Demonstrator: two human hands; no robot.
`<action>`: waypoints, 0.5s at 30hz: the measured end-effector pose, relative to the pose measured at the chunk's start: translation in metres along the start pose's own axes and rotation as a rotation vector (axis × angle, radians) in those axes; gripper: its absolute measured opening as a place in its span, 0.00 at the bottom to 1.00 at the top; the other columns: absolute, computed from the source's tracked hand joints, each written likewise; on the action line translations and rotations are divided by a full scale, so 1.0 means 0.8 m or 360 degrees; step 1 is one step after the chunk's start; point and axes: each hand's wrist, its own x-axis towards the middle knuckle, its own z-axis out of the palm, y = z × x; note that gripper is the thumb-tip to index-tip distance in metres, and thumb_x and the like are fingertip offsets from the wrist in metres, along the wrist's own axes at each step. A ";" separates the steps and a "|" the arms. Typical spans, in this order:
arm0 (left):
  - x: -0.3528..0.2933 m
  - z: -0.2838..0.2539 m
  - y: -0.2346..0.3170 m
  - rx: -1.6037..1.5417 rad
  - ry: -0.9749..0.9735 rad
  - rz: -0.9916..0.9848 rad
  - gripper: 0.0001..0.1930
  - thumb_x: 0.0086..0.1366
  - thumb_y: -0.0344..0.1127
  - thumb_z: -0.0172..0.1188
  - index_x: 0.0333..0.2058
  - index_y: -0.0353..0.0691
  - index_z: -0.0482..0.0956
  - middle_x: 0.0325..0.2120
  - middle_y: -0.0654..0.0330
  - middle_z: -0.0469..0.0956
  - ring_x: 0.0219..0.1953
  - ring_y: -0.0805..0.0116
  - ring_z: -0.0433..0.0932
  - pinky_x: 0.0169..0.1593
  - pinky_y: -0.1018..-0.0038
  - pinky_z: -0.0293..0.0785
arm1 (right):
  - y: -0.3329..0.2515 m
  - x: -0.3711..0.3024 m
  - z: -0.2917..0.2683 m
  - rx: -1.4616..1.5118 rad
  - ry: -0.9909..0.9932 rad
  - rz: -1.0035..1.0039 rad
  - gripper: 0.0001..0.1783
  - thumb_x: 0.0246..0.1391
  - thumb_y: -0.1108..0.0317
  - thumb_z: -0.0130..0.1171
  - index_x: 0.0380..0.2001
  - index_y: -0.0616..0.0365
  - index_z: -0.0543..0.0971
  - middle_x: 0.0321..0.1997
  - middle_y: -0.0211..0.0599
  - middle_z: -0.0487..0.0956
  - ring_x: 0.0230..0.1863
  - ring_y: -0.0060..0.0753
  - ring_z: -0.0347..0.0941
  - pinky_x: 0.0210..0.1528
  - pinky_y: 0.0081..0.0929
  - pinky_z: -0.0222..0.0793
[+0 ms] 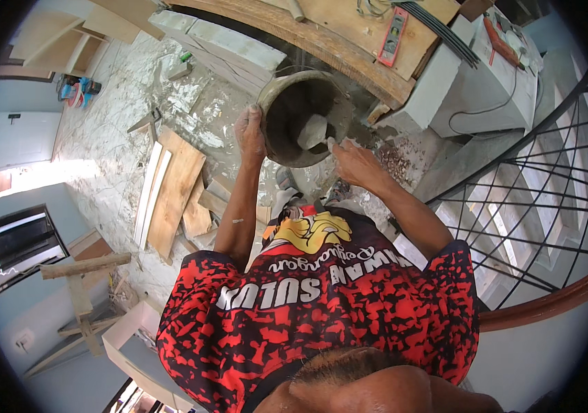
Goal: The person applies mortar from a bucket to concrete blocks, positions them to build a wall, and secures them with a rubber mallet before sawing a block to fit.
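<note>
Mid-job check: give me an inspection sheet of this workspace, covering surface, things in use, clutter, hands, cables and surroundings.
Surface: floor streaked with whitish residue.
Things in use: grey bucket, mouth facing the person; trowel-like tool inside; any other contents unclear.
Clutter: loose wooden boards on the floor at left; red level and dark rods on the wooden worktop.
Hands: left hand on the bucket's rim; right hand grips the tool's handle.
Cables: thin dark cable looping at the pale block.
Surroundings: black railing at right; dark-framed window at left.
</note>
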 end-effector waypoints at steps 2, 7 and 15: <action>0.009 0.000 -0.007 -0.0028 -0.0002 0.0035 0.16 0.69 0.42 0.50 0.40 0.31 0.76 0.34 0.60 0.78 0.35 0.74 0.75 0.41 0.78 0.71 | -0.006 0.017 -0.021 0.0116 0.0174 -0.0046 0.29 0.51 0.72 0.47 0.59 0.60 0.61 0.45 0.60 0.71 0.38 0.62 0.74 0.36 0.48 0.72; 0.007 0.024 0.003 0.0007 0.0109 0.0074 0.17 0.68 0.45 0.52 0.36 0.34 0.78 0.26 0.71 0.72 0.26 0.84 0.64 0.29 0.85 0.59 | 0.016 0.033 0.024 0.0193 0.0212 -0.0044 0.29 0.54 0.67 0.48 0.61 0.58 0.60 0.47 0.60 0.70 0.39 0.64 0.74 0.39 0.50 0.71; 0.003 0.043 0.030 0.0084 0.0124 0.0210 0.16 0.68 0.43 0.51 0.33 0.34 0.77 0.26 0.67 0.74 0.28 0.80 0.68 0.33 0.81 0.65 | 0.017 0.051 0.013 0.0460 0.0377 0.0242 0.28 0.53 0.67 0.47 0.58 0.63 0.62 0.50 0.70 0.68 0.45 0.66 0.71 0.47 0.51 0.68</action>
